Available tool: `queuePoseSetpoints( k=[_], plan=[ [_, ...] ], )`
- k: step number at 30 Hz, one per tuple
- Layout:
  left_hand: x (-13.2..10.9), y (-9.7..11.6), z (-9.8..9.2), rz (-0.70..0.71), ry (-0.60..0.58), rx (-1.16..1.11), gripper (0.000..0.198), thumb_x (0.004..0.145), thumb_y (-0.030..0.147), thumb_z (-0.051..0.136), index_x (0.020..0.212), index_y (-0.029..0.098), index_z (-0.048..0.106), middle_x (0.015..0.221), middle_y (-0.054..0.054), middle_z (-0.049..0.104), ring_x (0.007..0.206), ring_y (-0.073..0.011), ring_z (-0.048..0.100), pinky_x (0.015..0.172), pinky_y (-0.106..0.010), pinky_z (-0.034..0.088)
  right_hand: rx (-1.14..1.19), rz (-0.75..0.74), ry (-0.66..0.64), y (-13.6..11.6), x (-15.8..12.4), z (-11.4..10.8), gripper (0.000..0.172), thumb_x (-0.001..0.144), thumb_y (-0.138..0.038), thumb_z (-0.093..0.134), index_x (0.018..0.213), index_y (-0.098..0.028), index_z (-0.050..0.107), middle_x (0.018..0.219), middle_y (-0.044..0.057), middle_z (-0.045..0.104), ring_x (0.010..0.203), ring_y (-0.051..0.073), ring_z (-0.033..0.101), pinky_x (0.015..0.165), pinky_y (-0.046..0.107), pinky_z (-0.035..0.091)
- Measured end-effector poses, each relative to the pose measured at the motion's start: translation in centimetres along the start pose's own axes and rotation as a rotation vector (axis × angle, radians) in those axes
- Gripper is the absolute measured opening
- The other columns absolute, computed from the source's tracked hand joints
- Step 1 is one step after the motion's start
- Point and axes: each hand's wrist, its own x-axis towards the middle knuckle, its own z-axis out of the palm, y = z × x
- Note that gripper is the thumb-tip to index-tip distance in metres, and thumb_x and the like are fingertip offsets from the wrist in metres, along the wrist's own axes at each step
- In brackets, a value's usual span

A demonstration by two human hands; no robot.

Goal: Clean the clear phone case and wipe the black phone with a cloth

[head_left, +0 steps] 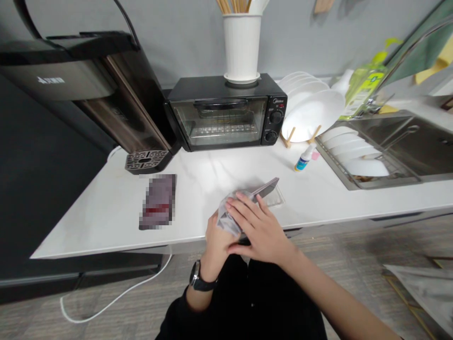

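Note:
Over the counter's front edge, my left hand [217,241], with a black watch on its wrist, holds a thin flat phone [268,188] with a dark face and a pinkish edge. A thin, crumpled pale grey cloth [226,222] wraps the near part of the phone and covers most of my left fingers. From above, my right hand [260,229] presses the cloth onto the phone, its fingers laid along it and its thumb near the left hand. A clear flat case [278,197] lies on the counter beside the phone's far end.
On the white counter [106,212] lies a pixelated dark packet [158,203]. Behind stand a drink dispenser [141,113], a toaster oven [222,123] with a white utensil pot [242,47], racked plates [313,115] and a small spray bottle [304,158]. The sink [435,151] is at right.

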Motion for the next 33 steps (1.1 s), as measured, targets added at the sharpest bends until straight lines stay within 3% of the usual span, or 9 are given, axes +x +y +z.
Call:
queuePoseSetpoints(
  k=[4, 9, 13, 15, 18, 22, 26, 30, 33],
  plan=[
    [0.1, 0.3, -0.2, -0.016, -0.005, -0.029, 0.012, 0.098, 0.029, 0.063, 0.105, 0.019, 0.067, 0.094, -0.008, 0.074, 0.087, -0.0246, 0.073, 0.078, -0.034, 0.058, -0.033, 0.316, 0.160, 0.3, 0.1, 0.0, 0.081, 0.102, -0.071, 0.036, 0.161, -0.016, 0.033, 0.159, 0.019, 0.048, 0.156, 0.039, 0.032, 0.126, 0.068, 0.019],
    [0.2, 0.8, -0.6, -0.013, -0.020, -0.052, 0.010, 0.099, 0.022, 0.058, 0.103, 0.021, 0.067, 0.097, -0.008, 0.075, 0.088, -0.0229, 0.073, 0.078, -0.033, 0.058, -0.013, 0.094, 0.017, 0.2, -0.1, -0.1, 0.082, 0.103, -0.068, 0.039, 0.164, -0.015, 0.027, 0.164, 0.017, 0.044, 0.159, 0.037, 0.023, 0.128, 0.064, 0.019],
    [0.1, 0.7, -0.4, -0.012, -0.008, -0.026, 0.011, 0.101, 0.029, 0.061, 0.099, 0.019, 0.065, 0.090, -0.007, 0.073, 0.086, -0.0242, 0.072, 0.075, -0.034, 0.057, -0.079, 0.378, 0.177, 0.9, -0.4, -0.2, 0.081, 0.105, -0.064, 0.037, 0.164, -0.011, 0.025, 0.166, 0.020, 0.038, 0.161, 0.038, 0.015, 0.125, 0.068, 0.021],
    [0.1, 0.6, -0.2, 0.002, -0.003, -0.011, 0.010, 0.101, 0.028, 0.060, 0.101, 0.019, 0.065, 0.093, -0.007, 0.073, 0.087, -0.0240, 0.073, 0.077, -0.034, 0.057, -0.066, 0.268, 0.132, 0.7, -0.4, -0.1, 0.085, 0.103, -0.066, 0.039, 0.165, -0.009, 0.022, 0.169, 0.020, 0.033, 0.162, 0.036, 0.012, 0.126, 0.065, 0.021],
    [0.0, 0.5, 0.0, -0.013, 0.021, 0.006, 0.009, 0.099, 0.026, 0.060, 0.104, 0.020, 0.066, 0.094, -0.007, 0.074, 0.085, -0.0231, 0.073, 0.078, -0.034, 0.058, -0.015, 0.047, 0.041, 0.3, -0.4, 0.1, 0.080, 0.104, -0.064, 0.040, 0.165, -0.015, 0.025, 0.168, 0.016, 0.037, 0.160, 0.031, 0.025, 0.128, 0.056, 0.023],
    [0.0, 0.7, -0.4, -0.004, -0.005, -0.002, 0.013, 0.101, 0.031, 0.060, 0.102, 0.019, 0.066, 0.090, -0.007, 0.072, 0.085, -0.0235, 0.072, 0.078, -0.033, 0.057, 0.007, 0.284, 0.179, 0.7, -0.4, -0.2, 0.075, 0.104, -0.066, 0.038, 0.158, -0.015, 0.037, 0.158, 0.018, 0.049, 0.158, 0.036, 0.029, 0.127, 0.062, 0.022],
    [0.1, 0.8, -0.7, 0.011, 0.003, -0.039, 0.011, 0.100, 0.025, 0.059, 0.105, 0.019, 0.066, 0.095, -0.008, 0.073, 0.086, -0.0228, 0.072, 0.078, -0.033, 0.058, 0.035, 0.092, 0.054, 1.0, -0.2, -0.4, 0.077, 0.103, -0.065, 0.040, 0.159, -0.012, 0.035, 0.157, 0.018, 0.052, 0.158, 0.034, 0.028, 0.129, 0.060, 0.019],
    [0.0, 0.6, -0.3, 0.002, 0.007, -0.004, 0.013, 0.101, 0.030, 0.060, 0.104, 0.019, 0.066, 0.094, -0.008, 0.073, 0.088, -0.0243, 0.073, 0.077, -0.033, 0.057, -0.023, 0.291, 0.181, 0.7, -0.1, -0.2, 0.079, 0.103, -0.067, 0.038, 0.161, -0.013, 0.032, 0.160, 0.018, 0.048, 0.160, 0.039, 0.019, 0.125, 0.069, 0.021],
    [-0.2, 0.4, 0.1, -0.003, 0.016, 0.041, 0.019, 0.099, 0.028, 0.059, 0.113, 0.019, 0.068, 0.101, -0.010, 0.076, 0.089, -0.0264, 0.073, 0.078, -0.036, 0.057, 0.011, 0.069, 0.025, -0.5, -0.2, -0.1, 0.089, 0.100, -0.073, 0.039, 0.165, -0.013, 0.027, 0.167, 0.016, 0.038, 0.162, 0.035, 0.016, 0.128, 0.062, 0.022]
  ],
)
